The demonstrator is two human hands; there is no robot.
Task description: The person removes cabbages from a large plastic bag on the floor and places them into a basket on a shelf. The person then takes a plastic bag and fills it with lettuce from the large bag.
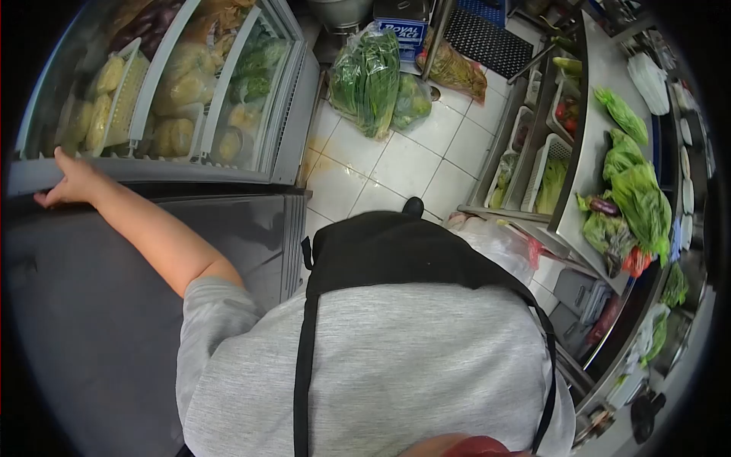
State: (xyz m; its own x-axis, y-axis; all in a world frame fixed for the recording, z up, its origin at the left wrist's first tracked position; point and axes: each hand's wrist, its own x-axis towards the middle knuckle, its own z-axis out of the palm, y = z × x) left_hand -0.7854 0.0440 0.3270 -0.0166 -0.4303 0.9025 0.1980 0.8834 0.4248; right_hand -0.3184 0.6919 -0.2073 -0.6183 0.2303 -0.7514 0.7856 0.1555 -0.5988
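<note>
My left hand (74, 180) reaches out to the far left, at the grey upright frame (221, 172) of a glass fridge door (171, 91). Its thumb lies towards the glass, and the other fingers bend round the frame's edge, partly hidden. Behind the glass are shelves with a basket (122, 99) of wrapped yellowish food, bagged pale items (189, 75), dark purple vegetables (148, 27) and green vegetables (255, 72). Beside that door, nearer to me, runs a dark smooth panel (145, 305). My right hand is out of view.
Bagged long green vegetables (365, 84) stand on the tiled floor (403, 164), near a blue box (403, 30) and another bag (455, 70). At right, a metal counter (582, 164) carries leafy greens (640, 202); baskets (548, 171) sit beneath. A white plastic bag (495, 244) is beside me.
</note>
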